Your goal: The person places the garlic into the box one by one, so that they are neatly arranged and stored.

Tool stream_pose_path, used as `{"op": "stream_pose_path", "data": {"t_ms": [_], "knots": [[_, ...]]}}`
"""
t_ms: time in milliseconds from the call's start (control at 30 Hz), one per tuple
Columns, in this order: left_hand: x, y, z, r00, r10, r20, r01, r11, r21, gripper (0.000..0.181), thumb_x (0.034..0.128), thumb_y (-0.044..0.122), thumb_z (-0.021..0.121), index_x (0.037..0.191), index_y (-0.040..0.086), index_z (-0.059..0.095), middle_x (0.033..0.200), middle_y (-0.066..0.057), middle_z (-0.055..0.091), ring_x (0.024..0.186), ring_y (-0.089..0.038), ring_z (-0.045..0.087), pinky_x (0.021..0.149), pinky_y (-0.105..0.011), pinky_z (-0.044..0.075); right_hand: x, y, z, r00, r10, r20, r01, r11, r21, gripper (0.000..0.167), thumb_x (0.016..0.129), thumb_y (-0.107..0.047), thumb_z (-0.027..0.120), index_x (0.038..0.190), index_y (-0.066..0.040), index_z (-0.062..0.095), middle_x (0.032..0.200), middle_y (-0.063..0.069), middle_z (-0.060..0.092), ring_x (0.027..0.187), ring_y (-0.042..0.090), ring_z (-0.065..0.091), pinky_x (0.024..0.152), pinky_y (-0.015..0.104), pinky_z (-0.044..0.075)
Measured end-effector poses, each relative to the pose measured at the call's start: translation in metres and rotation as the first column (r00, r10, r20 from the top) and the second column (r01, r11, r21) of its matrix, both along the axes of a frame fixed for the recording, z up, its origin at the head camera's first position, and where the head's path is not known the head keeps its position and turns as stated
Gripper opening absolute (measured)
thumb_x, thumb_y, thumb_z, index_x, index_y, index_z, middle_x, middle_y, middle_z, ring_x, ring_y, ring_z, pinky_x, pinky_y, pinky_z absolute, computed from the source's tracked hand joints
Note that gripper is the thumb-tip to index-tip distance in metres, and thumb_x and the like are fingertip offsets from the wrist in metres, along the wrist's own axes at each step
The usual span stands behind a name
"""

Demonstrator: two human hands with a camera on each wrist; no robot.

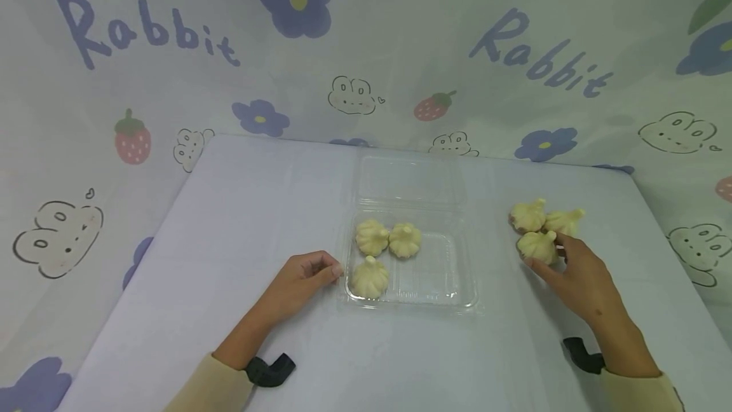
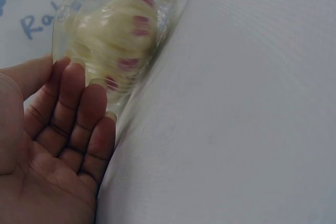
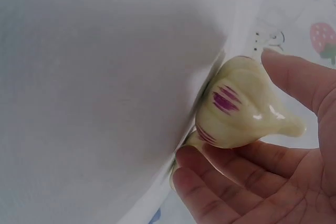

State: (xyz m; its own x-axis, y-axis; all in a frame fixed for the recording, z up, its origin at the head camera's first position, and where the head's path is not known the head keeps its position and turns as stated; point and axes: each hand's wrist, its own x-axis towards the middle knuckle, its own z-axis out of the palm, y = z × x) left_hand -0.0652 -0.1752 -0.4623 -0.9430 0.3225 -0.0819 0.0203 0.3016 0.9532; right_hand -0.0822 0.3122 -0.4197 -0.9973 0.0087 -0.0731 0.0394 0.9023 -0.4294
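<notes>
Garlic bulb, rounded, glossy, cream with purple streaks: right side of white table.
Bare right hand: thumb and curled fingers pinch its opposite sides, presumably for grip below the pointed stem; two matching bulbs lie close behind. Bare left hand: thumb and fingers pinch the rim of a clear, rectangular plastic hinged box, seemingly to steady so light a piece; three bulbs sit in its left half.

I see "Rabbit" in big bluish letters on the wall cloth, upper L of the head view. A 2nd "Rabbit" is upper R, same cloth. L wrist view, upper L: just "Rab" is clear; the rest's too fuzzy to read.
</notes>
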Motion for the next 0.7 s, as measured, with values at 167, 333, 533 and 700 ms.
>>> {"op": "stream_pose_path", "data": {"t_ms": [167, 333, 533, 700], "knots": [[0.0001, -0.0001, 0.0003, 1.000, 0.000, 0.010, 0.000, 1.000, 0.002, 0.019, 0.1044, 0.026, 0.067, 0.100, 0.009, 0.074, 0.093, -0.004, 0.069, 0.091, -0.019, 0.062, 0.080, -0.028, 0.050, -0.0003, 0.0003, -0.0026, 1.000, 0.003, -0.023, -0.003, 1.000, 0.015, 0.085, 0.102, -0.040, 0.069, 0.146, 0.023, 0.034, 0.136, 0.045, 0.048, 0.121, 0.064, 0.047, 0.089, 0.073, 0.042], [0.0006, -0.0001, 0.0002, 1.000, 0.002, 0.017, -0.002, 1.000, 0.002, 0.019, 0.1043, 0.027, 0.067, 0.100, 0.009, 0.074, 0.093, -0.004, 0.069, 0.092, -0.020, 0.062, 0.081, -0.028, 0.050, -0.0003, 0.0009, -0.0046, 0.998, 0.019, -0.054, -0.018, 1.000, 0.021, 0.079, 0.102, -0.037, 0.069, 0.143, 0.023, 0.039, 0.133, 0.045, 0.050, 0.119, 0.063, 0.048, 0.090, 0.073, 0.041], [0.0006, 0.0001, -0.0004, 1.000, 0.005, 0.021, -0.005, 1.000, -0.006, 0.020, 0.1044, 0.028, 0.067, 0.101, 0.009, 0.074, 0.094, -0.004, 0.069, 0.092, -0.020, 0.062, 0.081, -0.029, 0.050, 0.0006, 0.0021, -0.0062, 0.998, 0.018, -0.058, -0.016, 1.000, 0.024, 0.076, 0.102, -0.034, 0.070, 0.142, 0.023, 0.040, 0.131, 0.045, 0.051, 0.117, 0.063, 0.049, 0.087, 0.073, 0.043], [0.0004, 0.0001, 0.0001, 1.000, 0.012, 0.019, -0.012, 1.000, -0.013, 0.019, 0.1040, 0.028, 0.067, 0.100, 0.011, 0.074, 0.093, -0.003, 0.069, 0.092, -0.020, 0.062, 0.081, -0.029, 0.050, 0.0001, 0.0022, -0.0064, 0.999, 0.009, -0.051, -0.008, 1.000, 0.016, 0.075, 0.101, -0.033, 0.070, 0.143, 0.022, 0.040, 0.132, 0.044, 0.051, 0.117, 0.063, 0.050, 0.087, 0.072, 0.044]]}}
